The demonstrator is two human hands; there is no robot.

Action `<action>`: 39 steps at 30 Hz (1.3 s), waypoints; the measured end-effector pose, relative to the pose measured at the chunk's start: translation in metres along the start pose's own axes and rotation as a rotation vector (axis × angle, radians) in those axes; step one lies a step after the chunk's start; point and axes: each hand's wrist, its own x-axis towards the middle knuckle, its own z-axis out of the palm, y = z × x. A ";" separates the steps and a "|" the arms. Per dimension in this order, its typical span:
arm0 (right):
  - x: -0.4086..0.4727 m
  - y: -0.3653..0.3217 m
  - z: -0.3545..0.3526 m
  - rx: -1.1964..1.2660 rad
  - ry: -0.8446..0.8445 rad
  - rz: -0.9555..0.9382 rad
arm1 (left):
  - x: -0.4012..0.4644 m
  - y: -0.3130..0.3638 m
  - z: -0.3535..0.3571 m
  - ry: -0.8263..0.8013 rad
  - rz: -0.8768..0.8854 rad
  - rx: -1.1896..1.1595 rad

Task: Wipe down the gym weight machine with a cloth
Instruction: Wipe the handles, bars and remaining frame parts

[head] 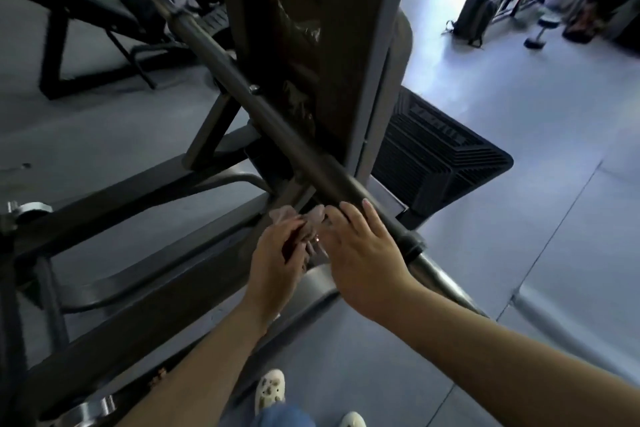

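Left hand (277, 260) grips the crumpled pale cloth (308, 222); right hand (360, 250) rests released on the dark steel bar (263, 107). Wiping should run along its length.

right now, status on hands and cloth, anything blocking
Left hand grips cloth below the bar. Right hand open, fingertips touching the bar. Nothing blocking.
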 end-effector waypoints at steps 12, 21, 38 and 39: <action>-0.171 0.063 -0.007 0.274 -0.399 0.618 | -0.018 0.072 0.116 -0.516 0.419 0.677; -0.260 0.036 0.009 0.331 -0.413 0.841 | -0.084 0.106 0.149 -0.700 0.509 0.738; -0.322 0.082 0.025 0.587 -0.389 0.579 | -0.156 0.113 0.211 -0.459 0.080 0.554; -0.326 0.089 0.027 0.628 -0.395 0.533 | -0.159 0.116 0.219 -0.417 0.031 0.534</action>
